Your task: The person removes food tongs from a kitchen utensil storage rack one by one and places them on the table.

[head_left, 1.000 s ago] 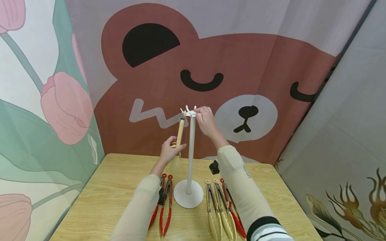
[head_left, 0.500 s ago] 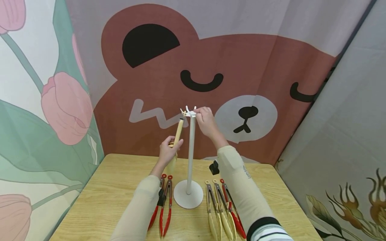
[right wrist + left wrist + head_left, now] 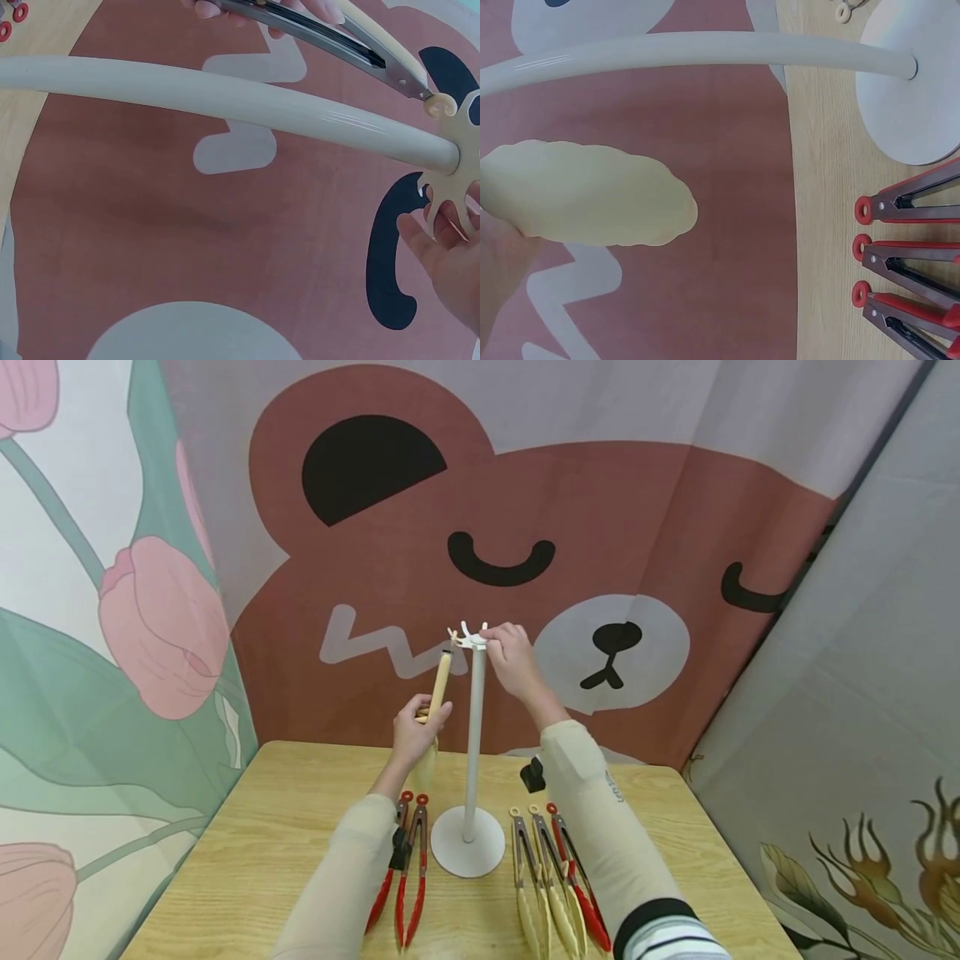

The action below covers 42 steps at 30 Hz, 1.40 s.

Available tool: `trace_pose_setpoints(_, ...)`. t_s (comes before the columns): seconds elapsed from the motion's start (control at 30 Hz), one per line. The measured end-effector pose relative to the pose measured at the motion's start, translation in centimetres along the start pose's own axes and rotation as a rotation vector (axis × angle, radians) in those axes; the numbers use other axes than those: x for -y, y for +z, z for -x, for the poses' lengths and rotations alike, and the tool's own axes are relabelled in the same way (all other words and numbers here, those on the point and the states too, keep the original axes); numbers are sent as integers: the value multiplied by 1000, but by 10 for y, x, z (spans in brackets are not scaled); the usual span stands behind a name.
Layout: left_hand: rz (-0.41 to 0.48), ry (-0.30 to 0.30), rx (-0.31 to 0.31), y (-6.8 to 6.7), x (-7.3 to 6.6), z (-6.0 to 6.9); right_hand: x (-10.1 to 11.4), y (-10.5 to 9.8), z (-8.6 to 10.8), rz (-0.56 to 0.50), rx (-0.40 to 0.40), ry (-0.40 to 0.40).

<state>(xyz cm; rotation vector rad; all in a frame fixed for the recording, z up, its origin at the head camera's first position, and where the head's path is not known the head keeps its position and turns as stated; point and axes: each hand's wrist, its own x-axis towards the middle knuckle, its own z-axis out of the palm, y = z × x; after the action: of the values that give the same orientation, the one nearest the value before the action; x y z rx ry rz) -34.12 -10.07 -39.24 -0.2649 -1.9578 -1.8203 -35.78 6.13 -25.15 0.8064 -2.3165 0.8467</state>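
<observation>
A white stand (image 3: 474,727) rises from a round base, with a hooked top (image 3: 471,637). My left hand (image 3: 415,731) grips a pair of cream-coloured tongs (image 3: 440,681), which slant up to the left side of the hooks. In the right wrist view the ring (image 3: 440,105) at the tongs' end is at one hook; whether it is fully over it I cannot tell. The tongs' scalloped tip (image 3: 592,193) shows in the left wrist view. My right hand (image 3: 512,660) pinches the opposite side of the hooked top, its thumb and fingers on a hook.
Several red-tipped tongs (image 3: 412,868) lie on the wooden table (image 3: 247,843) left of the base. To its right lie two cream tongs (image 3: 551,893) and a red pair (image 3: 581,885). A patterned bear curtain (image 3: 360,568) hangs behind the table.
My left hand has shifted a little to the left, swinging the lower part of the cream tongs away from the pole. My right hand keeps its hold on the stand's top.
</observation>
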Motion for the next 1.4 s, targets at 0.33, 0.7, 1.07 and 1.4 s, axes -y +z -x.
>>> trace_pose_setpoints(0.33,0,19,-11,-2,0,-3,1,-2,0,15,9,13)
trace_pose_setpoints(0.7,26,-13,-22,-2,-5,-3,3,-4,3,-2,16,25)
trace_pose_setpoints(1.07,-15,60,-24,-3,-39,10,0,-3,2,-2,-13,-1)
trace_pose_setpoints(1.4,-20,77,-65,-3,-42,10,0,-3,1,-19,-29,-15)
